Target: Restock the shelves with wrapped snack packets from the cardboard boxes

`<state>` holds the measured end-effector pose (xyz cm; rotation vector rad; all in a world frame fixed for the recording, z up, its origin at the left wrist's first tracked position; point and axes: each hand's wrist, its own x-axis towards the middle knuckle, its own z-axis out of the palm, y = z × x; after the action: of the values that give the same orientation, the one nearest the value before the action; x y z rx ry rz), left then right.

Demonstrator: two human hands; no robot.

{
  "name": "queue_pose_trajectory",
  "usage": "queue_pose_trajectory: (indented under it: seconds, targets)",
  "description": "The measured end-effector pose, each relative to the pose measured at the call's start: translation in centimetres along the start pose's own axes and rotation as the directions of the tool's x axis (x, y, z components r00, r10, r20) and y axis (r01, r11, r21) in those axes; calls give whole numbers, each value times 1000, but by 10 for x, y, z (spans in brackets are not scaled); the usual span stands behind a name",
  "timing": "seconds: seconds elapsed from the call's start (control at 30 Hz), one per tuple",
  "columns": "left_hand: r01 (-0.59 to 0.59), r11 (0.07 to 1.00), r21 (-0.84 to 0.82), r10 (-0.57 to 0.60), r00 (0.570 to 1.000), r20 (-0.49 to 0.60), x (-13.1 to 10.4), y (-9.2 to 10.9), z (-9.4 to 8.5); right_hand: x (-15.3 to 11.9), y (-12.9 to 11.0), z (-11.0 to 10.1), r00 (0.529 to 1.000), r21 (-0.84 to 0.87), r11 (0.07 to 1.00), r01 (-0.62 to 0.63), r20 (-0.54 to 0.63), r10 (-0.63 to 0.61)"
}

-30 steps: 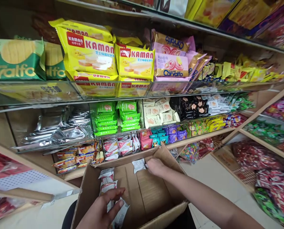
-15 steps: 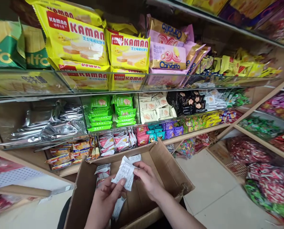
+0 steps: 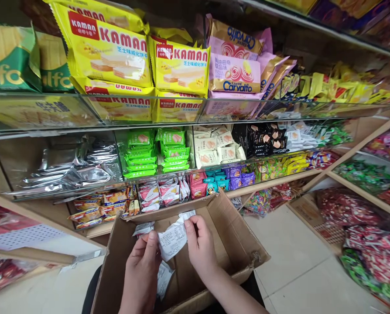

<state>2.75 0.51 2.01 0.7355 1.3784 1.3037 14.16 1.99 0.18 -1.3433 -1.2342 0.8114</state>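
A small white printed packet point(image 3: 172, 239) is stretched between my two hands above an open cardboard box point(image 3: 244, 235). My left hand point(image 3: 142, 261) pinches its left end between thumb and fingers. Its right end is gripped by the closed fingers of my right hand point(image 3: 200, 244). Inside the box, another white packet point(image 3: 164, 277) lies just below the held one, and a further packet point(image 3: 144, 228) rests near the far left corner. Part of a packet shows behind my right hand's fingertips.
Glass-fronted shelves of snacks rise beyond the box, with yellow wafer packs point(image 3: 116, 56), green packets point(image 3: 141, 152) and red-and-white packets point(image 3: 159, 194). Bagged sweets point(image 3: 374, 248) lie on the right by the tiled floor point(image 3: 299, 253). A lower shelf edge point(image 3: 28, 253) is at left.
The held packet has turned from upright and tilted to lying more sideways between my hands. My left hand has shifted to its left end, and my right hand has risen slightly.
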Motion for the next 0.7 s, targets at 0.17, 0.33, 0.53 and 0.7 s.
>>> queue_pose_trajectory:
  seconds: [0.17, 0.33, 0.53, 0.7]
  targets:
    - [-281, 868, 409, 352, 930, -108, -1, 1, 3, -6, -2, 1, 999, -74, 997, -32, 41, 35]
    - [-361, 821, 442, 419, 907, -37, 1, 9, -4, -6, -10, -10, 993, -111, 991, 74, 103, -63]
    - [-378, 809, 450, 428, 904, -10, -5, 9, -9, -13, -10, -15, 991, 35, 999, 27, 134, -31]
    - [-418, 782, 463, 460, 888, 24, -9, 8, -7, -16, -8, -15, 983, 73, 997, 29, 181, -41]
